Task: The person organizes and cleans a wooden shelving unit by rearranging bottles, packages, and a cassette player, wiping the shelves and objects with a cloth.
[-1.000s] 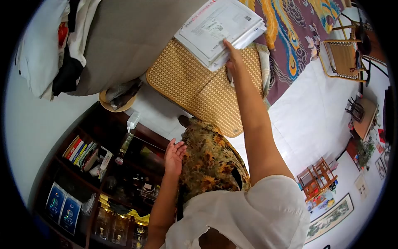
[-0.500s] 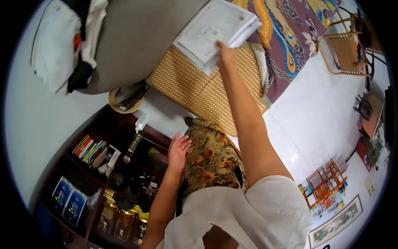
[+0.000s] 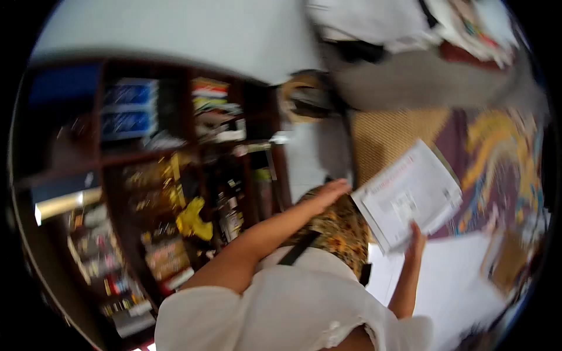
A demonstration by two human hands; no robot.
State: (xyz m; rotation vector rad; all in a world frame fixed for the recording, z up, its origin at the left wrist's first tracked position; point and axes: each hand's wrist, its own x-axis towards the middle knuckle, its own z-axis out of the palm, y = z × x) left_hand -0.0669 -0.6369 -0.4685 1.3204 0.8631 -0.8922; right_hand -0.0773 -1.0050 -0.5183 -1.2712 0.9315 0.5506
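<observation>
We see a big dark shelf [image 3: 100,165] at 9 o'clock, a bit blurry. At 2 o'clock we have a soft grey seat [image 3: 410,88]. A purple cloth [image 3: 492,152] with yellow and blue curly shapes is at 3 o'clock. Beside it, between 2 and 3 o'clock, is a woven mat [image 3: 404,128]. Some white clothes [image 3: 380,23] lie on the seat at 1 o'clock. A round basket [image 3: 285,99] is at 12 o'clock.

Our stack of white packets [image 3: 404,199] is between 3 and 4 o'clock, tilted, in front of the mat. Our right hand [image 3: 415,240], at 4 o'clock, has its grip pinching the stack's bottom edge. Our left hand [image 3: 335,192] is nearer the middle, its grip spread, just beside the stack's left corner. We cannot tell if they touch.
</observation>
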